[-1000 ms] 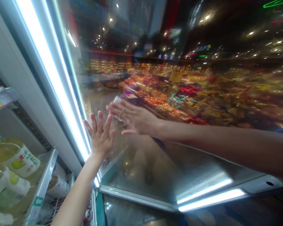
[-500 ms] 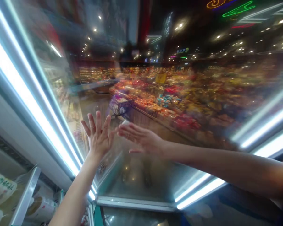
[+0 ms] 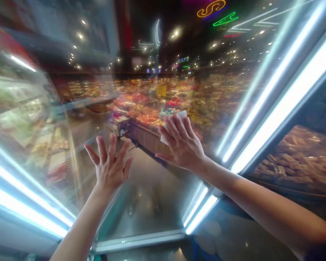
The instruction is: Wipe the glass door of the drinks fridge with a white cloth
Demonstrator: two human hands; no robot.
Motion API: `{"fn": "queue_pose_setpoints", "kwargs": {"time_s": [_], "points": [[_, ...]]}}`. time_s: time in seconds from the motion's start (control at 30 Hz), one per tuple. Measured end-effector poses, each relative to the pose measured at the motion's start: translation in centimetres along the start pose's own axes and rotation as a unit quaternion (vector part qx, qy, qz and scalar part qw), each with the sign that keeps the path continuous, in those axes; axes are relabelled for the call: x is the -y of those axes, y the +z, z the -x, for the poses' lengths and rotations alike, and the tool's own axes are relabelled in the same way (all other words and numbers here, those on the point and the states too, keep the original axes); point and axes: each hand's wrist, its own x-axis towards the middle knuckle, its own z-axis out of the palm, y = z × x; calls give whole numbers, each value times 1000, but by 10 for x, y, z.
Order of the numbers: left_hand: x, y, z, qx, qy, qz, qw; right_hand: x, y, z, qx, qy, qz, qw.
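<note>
Right grip (image 3: 183,146): you have it flat over the white wipe (image 3: 166,137), fingers extended and slightly apart.
White wipe: behind your right fingers, on the glass (image 3: 145,195) side, edges showing past them.
Left grip (image 3: 110,170): your fingers spread wide, palm toward the glass; you cannot tell whether it touches.
Light strip (image 3: 285,107): bright, right of your right grip.
Colourful goods (image 3: 146,116): blurred, beyond your two hands.

I find the white cloth (image 3: 182,114) partly hidden under my right hand (image 3: 187,149), against the glass (image 3: 149,174). Glass: transparent, broad, marked by bright reflections.
</note>
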Motion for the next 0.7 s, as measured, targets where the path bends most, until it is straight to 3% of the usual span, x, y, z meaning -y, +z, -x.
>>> {"fn": "queue_pose_setpoints", "kwargs": {"time_s": [0.07, 0.13, 0.23, 0.37, 0.53, 0.7], "points": [[-10, 2, -4, 0, 4, 3, 1000, 0, 2, 24, -16, 31, 23, 999], [-21, 5, -6, 8, 9, 5, 1000, 3, 8, 50, -11, 18, 37, 999], [-38, 12, -8, 20, 34, 6, 999, -3, 11, 69, -5, 55, 48, 997], [-56, 18, -19, 11, 49, 3, 999, -23, 2, 59, -42, 155, 49, 986], [-63, 18, -32, 26, 39, 5, 999, -30, -7, 49, -72, 104, 33, 991], [-55, 17, -35, 26, 32, 0, 999, -43, -17, 31, -95, 174, 13, 980]]}}
